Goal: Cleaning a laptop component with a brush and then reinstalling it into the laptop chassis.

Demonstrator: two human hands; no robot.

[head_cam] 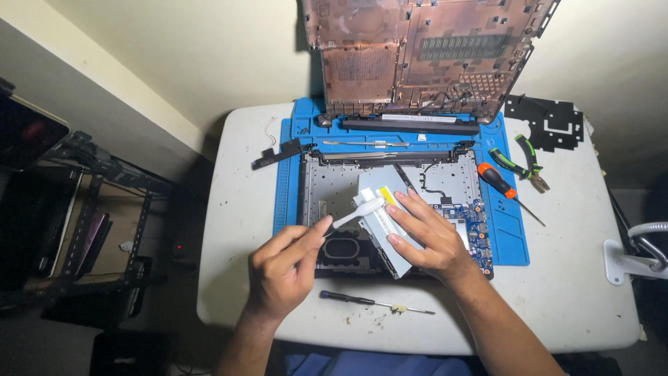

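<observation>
We see our left hand (284, 268) closed in a pinch around the handle of a small white plastic brush (360, 211), whose head rests on the flat silver metal optical drive (379, 224). Our right hand (426, 235) lies open and flat on that drive, fingers spread across its top, pressing it down. The drive sits tilted across the grey open laptop base (327, 188), just beside a blue circuit board (477, 221) at the base's right edge. The base rests on a blue rubber work mat (511, 237), which lies on a white rounded table (577, 292). Near our wrists, on the table, lies a thin black-handled screwdriver (376, 303). To the right of the base, on the mat, lies an orange-handled screwdriver (504, 186), and just beyond it green-and-black pliers (523, 163). A copper-toned laptop bottom cover (417, 56) stands upright against the wall behind the mat.
</observation>
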